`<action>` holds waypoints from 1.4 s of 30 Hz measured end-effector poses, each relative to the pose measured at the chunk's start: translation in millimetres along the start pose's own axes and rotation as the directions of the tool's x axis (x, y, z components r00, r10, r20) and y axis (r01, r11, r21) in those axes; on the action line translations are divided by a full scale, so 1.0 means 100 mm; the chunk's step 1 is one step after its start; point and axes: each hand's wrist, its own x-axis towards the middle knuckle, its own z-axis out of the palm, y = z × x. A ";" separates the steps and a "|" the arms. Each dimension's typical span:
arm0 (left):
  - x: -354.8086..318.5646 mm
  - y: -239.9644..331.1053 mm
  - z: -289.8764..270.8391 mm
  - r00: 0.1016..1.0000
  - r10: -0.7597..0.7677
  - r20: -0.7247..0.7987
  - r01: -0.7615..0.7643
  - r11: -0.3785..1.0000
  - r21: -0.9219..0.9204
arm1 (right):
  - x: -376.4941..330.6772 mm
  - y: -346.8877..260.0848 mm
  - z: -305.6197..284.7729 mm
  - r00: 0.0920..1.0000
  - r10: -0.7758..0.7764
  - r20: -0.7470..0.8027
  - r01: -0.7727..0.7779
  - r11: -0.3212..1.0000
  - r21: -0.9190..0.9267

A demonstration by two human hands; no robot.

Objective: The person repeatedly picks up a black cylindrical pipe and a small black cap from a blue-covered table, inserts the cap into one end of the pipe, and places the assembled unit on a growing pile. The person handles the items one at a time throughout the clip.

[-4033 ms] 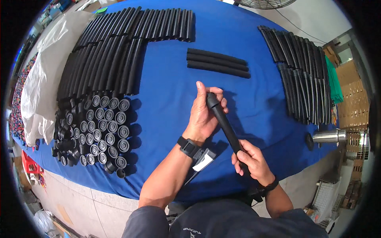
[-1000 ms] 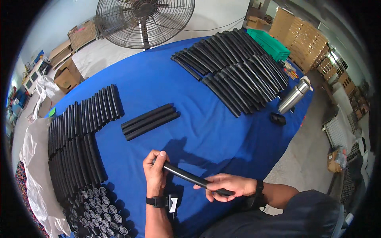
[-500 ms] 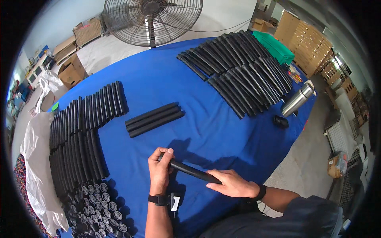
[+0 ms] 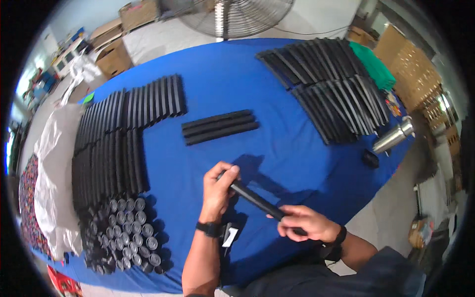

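A black tube [image 4: 256, 198] slants between my hands above the blue cloth, its left end higher in the picture than its right. My left hand [image 4: 217, 192] is closed round the upper left end, thumb on top. Near the lower right end, my right hand [image 4: 309, 222] grips the tube with curled fingers, and a short dark piece of it shows below them. Just beyond my hands lie three black tubes [image 4: 220, 126] side by side. To the left of my left forearm stand several round grey-black caps [image 4: 129, 227] in a cluster, ringed tops facing up.
Rows of black tubes [image 4: 111, 158] lie at the left beside a white plastic bag [image 4: 57, 173]. More black tubes [image 4: 326, 84] lie far right, near a green bin [image 4: 373, 67], a steel bottle [image 4: 393, 137] and a small black object [image 4: 369, 159]. A large fan [image 4: 247, 17] stands beyond the blue-covered table [image 4: 208, 74].
My right hand has gone from extended fingers at the tube's end to curled fingers round it. The view has shifted, so the table's things sit farther right and mostly higher.
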 end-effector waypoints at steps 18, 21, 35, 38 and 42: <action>0.04 -0.06 0.02 0.999 0.020 -0.025 -0.018 0.998 0.059 | 0.11 0.08 0.12 0.841 -0.518 -0.154 0.134 0.476 -0.869; 0.04 -0.09 0.00 0.999 0.041 -0.003 -0.041 0.999 0.010 | 0.09 0.01 0.08 0.922 -0.308 -0.234 0.071 0.729 -0.681; 0.06 -0.15 -0.02 0.996 0.075 0.040 -0.073 0.996 -0.050 | 0.15 0.03 0.00 0.946 -0.242 -0.216 0.076 0.813 -0.577; 0.07 -0.21 -0.01 0.992 0.124 0.004 -0.123 0.991 -0.057 | 0.18 0.10 0.08 0.923 -0.308 -0.231 0.087 0.750 -0.655; 0.09 -0.20 -0.01 0.988 0.152 -0.006 -0.152 0.988 -0.035 | 0.18 0.15 0.11 0.910 -0.344 -0.232 0.106 0.733 -0.671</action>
